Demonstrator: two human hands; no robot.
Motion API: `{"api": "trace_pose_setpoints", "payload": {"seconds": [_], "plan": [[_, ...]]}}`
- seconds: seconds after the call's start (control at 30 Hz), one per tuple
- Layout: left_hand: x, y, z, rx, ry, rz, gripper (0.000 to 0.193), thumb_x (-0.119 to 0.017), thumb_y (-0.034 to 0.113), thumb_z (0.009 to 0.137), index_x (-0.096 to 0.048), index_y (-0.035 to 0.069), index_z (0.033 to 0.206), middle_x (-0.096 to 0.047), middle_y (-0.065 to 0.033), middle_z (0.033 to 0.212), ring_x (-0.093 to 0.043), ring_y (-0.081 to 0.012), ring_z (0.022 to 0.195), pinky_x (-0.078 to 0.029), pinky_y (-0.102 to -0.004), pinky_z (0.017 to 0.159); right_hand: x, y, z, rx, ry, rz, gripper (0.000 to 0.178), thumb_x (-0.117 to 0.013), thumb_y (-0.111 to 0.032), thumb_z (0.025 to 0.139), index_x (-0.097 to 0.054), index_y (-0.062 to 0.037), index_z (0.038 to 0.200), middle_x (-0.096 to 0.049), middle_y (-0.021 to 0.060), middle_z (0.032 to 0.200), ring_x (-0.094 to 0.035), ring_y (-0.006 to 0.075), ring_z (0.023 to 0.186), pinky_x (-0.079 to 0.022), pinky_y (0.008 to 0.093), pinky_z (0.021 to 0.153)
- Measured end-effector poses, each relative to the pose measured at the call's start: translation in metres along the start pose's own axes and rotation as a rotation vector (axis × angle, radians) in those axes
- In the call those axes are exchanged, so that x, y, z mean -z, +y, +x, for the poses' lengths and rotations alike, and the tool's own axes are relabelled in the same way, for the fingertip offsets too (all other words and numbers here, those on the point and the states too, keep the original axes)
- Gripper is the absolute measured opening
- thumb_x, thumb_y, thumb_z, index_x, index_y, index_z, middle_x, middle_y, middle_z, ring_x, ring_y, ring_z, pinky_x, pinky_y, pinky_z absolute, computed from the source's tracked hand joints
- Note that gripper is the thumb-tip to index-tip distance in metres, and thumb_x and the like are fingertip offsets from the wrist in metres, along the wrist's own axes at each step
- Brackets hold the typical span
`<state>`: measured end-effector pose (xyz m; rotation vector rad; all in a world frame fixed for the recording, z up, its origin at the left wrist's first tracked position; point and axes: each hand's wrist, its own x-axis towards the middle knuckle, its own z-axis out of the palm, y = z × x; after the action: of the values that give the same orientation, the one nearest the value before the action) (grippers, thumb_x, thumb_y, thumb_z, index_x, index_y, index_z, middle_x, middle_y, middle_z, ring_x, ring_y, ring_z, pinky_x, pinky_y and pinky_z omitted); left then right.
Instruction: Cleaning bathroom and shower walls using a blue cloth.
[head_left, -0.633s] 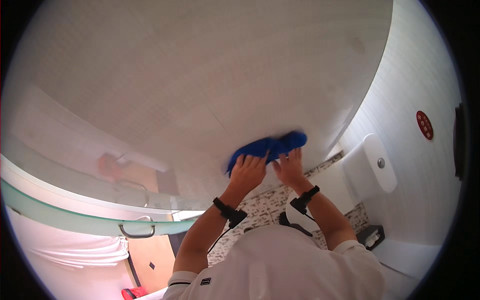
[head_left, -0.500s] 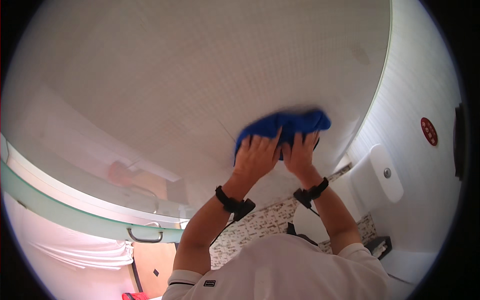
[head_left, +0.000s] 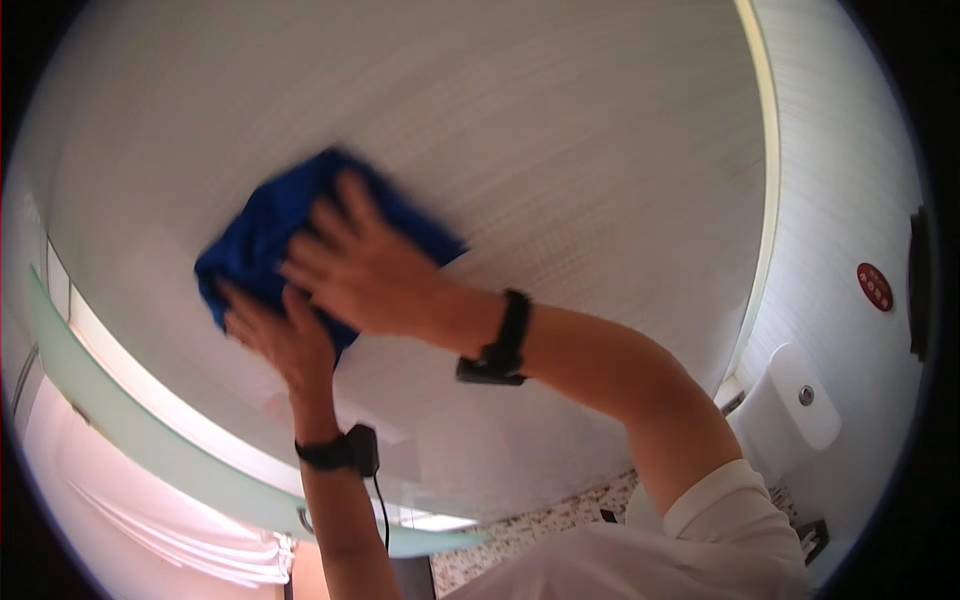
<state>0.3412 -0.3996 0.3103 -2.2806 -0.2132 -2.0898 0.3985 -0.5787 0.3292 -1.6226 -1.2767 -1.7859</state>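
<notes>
A blue cloth (head_left: 262,225) is spread against a large pale, glossy panel (head_left: 590,160), left of the middle of the view. My right hand (head_left: 375,270) lies over the cloth with its fingers spread and slightly blurred. Lower down and further left, my left hand (head_left: 285,345) presses on the cloth's lower edge, fingers stretched out and apart. Neither hand wraps around the cloth; both push it flat from above. Black bands with small dark boxes circle both wrists.
A curved green-edged glass panel (head_left: 150,435) runs along the lower left, with a pale curtain (head_left: 170,510) beyond it. To the right stand a white toilet tank (head_left: 790,410) and a pale wall with a red oval sticker (head_left: 875,287). Speckled flooring (head_left: 540,520) shows below.
Both hands have swept the blue cloth leftward and a little upward across the panel. My right arm now reaches across to the left, and the view has shifted.
</notes>
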Motion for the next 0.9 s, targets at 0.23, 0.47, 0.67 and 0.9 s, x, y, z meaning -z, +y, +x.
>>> {"api": "trace_pose_setpoints", "payload": {"seconds": [0.23, 0.47, 0.67, 0.9], "plan": [[0.002, -0.005, 0.074, -0.106, 0.136, 0.064, 0.079, -0.048, 0.051, 0.103, -0.030, -0.003, 0.158, -0.046, -0.0371, 0.143, -0.042, -0.0521, 0.134, -0.025, -0.0590, 0.116, 0.002, 0.014, 0.062, 0.016, 0.121, -0.173, 0.055, -0.062, -0.043, 0.094, -0.067, -0.0053, 0.134, -0.062, 0.0149, 0.132, -0.045, 0.0427, 0.138, -0.022, 0.0606, 0.122], [-0.017, 0.118, 0.164, -0.249, 0.182, 0.047, 0.077, -0.053, 0.049, 0.101, -0.036, -0.003, 0.156, -0.054, -0.0283, 0.136, -0.047, -0.0429, 0.132, -0.027, -0.0566, 0.115, 0.060, 0.110, 0.085, -0.158, 0.220, -0.328, 0.064, -0.057, -0.043, 0.097, -0.061, 0.0091, 0.134, -0.054, 0.0286, 0.143, -0.037, 0.0506, 0.143, -0.020, 0.0604, 0.122], [-0.028, 0.231, 0.168, -0.424, 0.178, 0.052, 0.077, -0.051, 0.051, 0.101, -0.037, -0.002, 0.156, -0.055, -0.0244, 0.138, -0.047, -0.0392, 0.135, -0.025, -0.0550, 0.118, 0.125, 0.186, 0.042, -0.289, 0.245, -0.477, 0.068, -0.054, -0.042, 0.102, -0.048, 0.0119, 0.142, -0.046, 0.0296, 0.149, -0.035, 0.0474, 0.146, -0.021, 0.0568, 0.123], [-0.066, 0.338, 0.128, -0.693, 0.295, -0.087, 0.076, -0.059, 0.052, 0.097, -0.048, -0.002, 0.149, -0.061, -0.0200, 0.127, -0.055, -0.0362, 0.124, -0.031, -0.0564, 0.113, 0.188, 0.250, -0.049, -0.491, 0.140, -0.641, 0.069, -0.049, -0.043, 0.104, -0.043, 0.0119, 0.145, -0.041, 0.0321, 0.153, -0.032, 0.0484, 0.148, -0.019, 0.0554, 0.125]]}}
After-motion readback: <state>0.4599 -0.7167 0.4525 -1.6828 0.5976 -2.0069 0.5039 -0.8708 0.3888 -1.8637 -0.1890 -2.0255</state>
